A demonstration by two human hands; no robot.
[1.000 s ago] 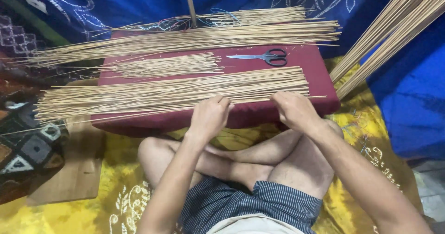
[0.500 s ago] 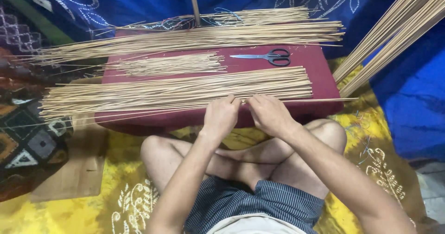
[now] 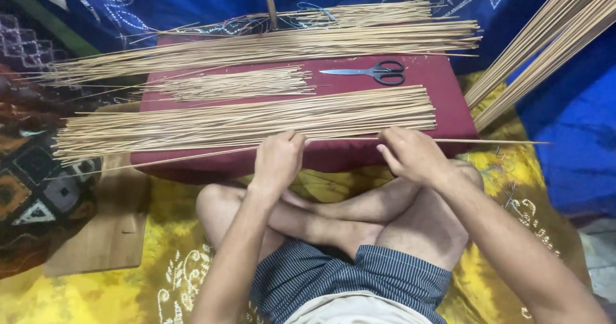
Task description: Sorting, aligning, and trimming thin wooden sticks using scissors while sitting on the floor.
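Left hand (image 3: 277, 159) and right hand (image 3: 412, 154) pinch one thin stick (image 3: 340, 141) at near edge of maroon cushion (image 3: 443, 93); stick juts out past cushion's right side; nearest stick bundle (image 3: 244, 122) just behind the hands; shorter bundle (image 3: 237, 83) mid-cushion; scissors (image 3: 372, 72) beyond, right; longest bundle (image 3: 269, 47) along far edge.

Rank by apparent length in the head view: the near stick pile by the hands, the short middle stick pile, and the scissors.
1. Near stick pile, spanning nearly the whole maroon cushion and past its left edge.
2. Short middle stick pile, about half that.
3. Scissors, clearly shortest.
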